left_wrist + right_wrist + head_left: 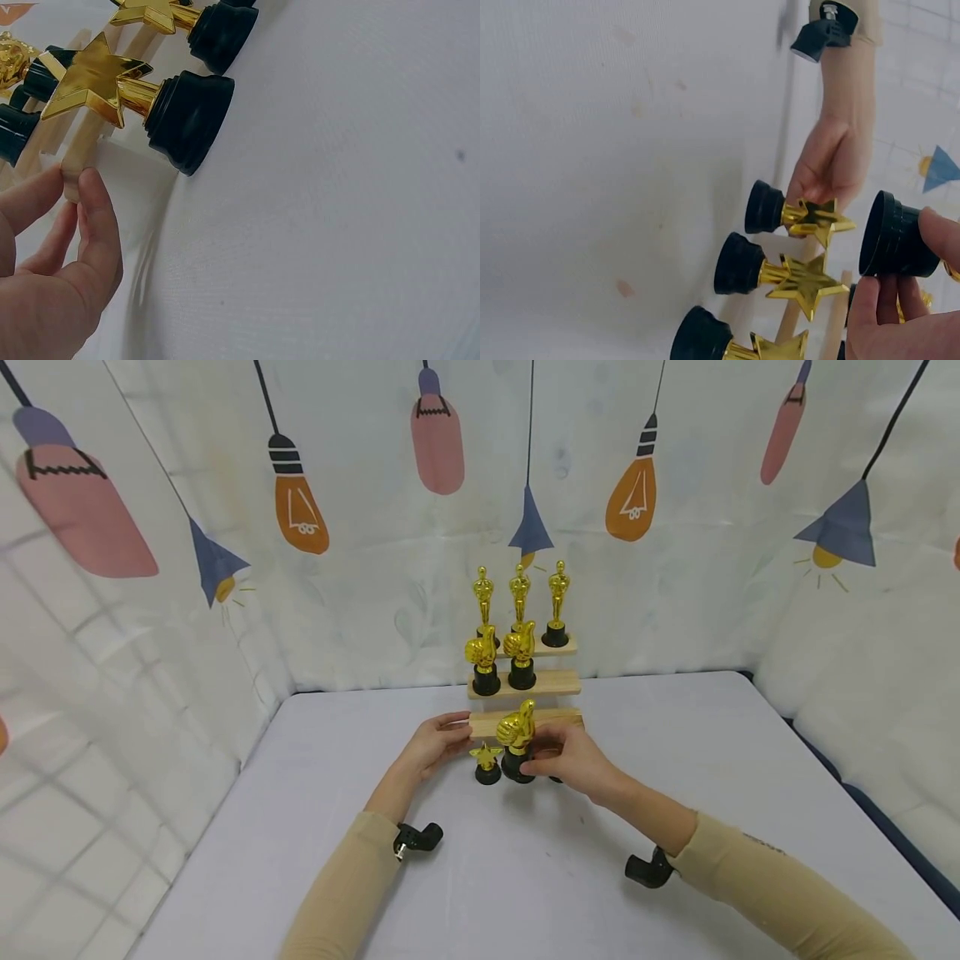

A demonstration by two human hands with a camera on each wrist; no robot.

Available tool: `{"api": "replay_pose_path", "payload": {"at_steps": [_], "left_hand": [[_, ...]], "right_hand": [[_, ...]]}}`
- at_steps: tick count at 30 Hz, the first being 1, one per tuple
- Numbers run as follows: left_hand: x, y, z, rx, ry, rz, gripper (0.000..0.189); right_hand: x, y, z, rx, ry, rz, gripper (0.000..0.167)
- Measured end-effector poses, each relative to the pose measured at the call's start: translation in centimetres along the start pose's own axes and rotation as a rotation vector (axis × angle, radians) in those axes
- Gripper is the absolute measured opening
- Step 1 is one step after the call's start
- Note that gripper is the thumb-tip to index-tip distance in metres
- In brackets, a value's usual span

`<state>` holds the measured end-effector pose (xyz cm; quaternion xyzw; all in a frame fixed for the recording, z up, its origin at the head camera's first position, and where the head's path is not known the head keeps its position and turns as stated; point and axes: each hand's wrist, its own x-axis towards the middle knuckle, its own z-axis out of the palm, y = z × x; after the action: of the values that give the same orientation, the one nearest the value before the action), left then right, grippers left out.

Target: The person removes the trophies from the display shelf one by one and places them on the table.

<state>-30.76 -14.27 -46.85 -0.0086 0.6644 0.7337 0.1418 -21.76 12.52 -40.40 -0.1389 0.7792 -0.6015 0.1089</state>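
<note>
My left hand (433, 746) pinches the left end of the lowest wooden step (487, 724) of a small stepped stand. In the right wrist view, my right hand (911, 330) grips the black base of a gold thumbs-up trophy (892, 236), tilted sideways there. The head view shows this trophy (516, 729) upright in front of the lowest step, fingers at its base. Three gold star trophies (806, 285) with black bases stand in a row before the stand. In the head view, the held trophy hides the middle one and my right hand covers most of the right one.
Two more thumbs-up trophies (485, 662) stand on the middle step (558, 682), toward its left and centre. Three gold figure trophies (557, 597) occupy the top step (564, 649). Beneath everything lies a white-covered table (300, 793), with a lamp-patterned cloth (360, 610) behind it.
</note>
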Motion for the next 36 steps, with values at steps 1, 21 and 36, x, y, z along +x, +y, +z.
{"api": "replay_pose_path", "payload": {"at_steps": [1, 21, 36], "left_hand": [[0.0, 0.0, 0.0, 0.000, 0.000, -0.001, 0.047], [0.1, 0.1, 0.0, 0.009, 0.000, -0.005, 0.047], [0.2, 0.0, -0.1, 0.013, -0.003, -0.003, 0.047]], "right_hand": [[-0.1, 0.0, 0.1, 0.005, -0.002, 0.000, 0.045], [-0.7, 1.3, 1.8, 0.000, -0.030, 0.038, 0.046], [-0.9, 2.6, 3.4, -0.022, -0.022, 0.056, 0.047]]}}
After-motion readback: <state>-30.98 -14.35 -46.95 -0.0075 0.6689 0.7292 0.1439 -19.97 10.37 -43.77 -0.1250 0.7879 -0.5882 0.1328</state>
